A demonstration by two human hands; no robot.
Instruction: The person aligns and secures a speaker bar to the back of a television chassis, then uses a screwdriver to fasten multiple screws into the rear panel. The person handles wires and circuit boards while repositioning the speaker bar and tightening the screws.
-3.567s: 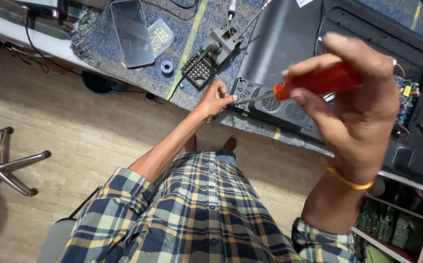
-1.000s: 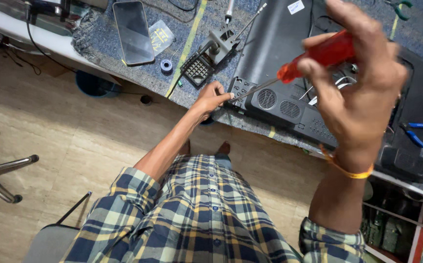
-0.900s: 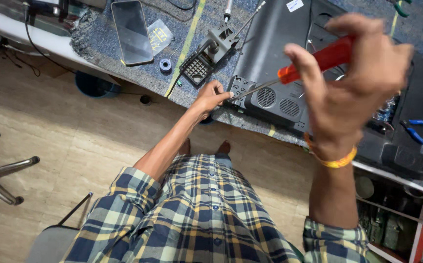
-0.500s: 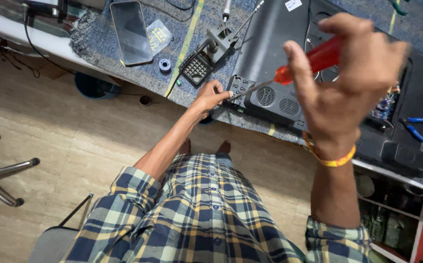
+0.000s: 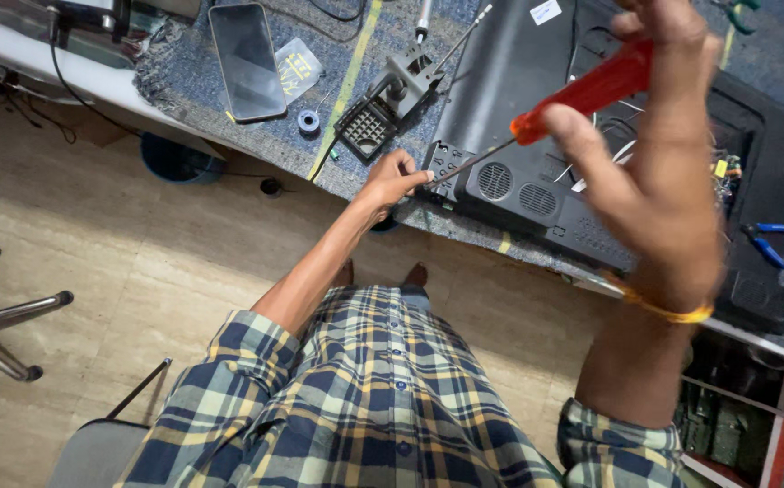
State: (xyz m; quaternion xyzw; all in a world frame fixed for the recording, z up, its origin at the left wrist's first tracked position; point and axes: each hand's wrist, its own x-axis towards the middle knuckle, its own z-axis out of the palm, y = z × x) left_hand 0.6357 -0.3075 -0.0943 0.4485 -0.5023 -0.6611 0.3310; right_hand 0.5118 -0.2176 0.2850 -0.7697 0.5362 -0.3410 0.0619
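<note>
While my right hand (image 5: pixel 654 172) grips the red screwdriver (image 5: pixel 582 95), my left hand (image 5: pixel 394 178) pinches its tip at the black casing (image 5: pixel 536 136).

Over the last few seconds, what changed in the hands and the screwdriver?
The right hand rose slightly higher in view, tilting the red-handled screwdriver a little more steeply. The grip never changed. The left hand stayed at the corner of the black device, by the tip. The phone stayed put.
</note>
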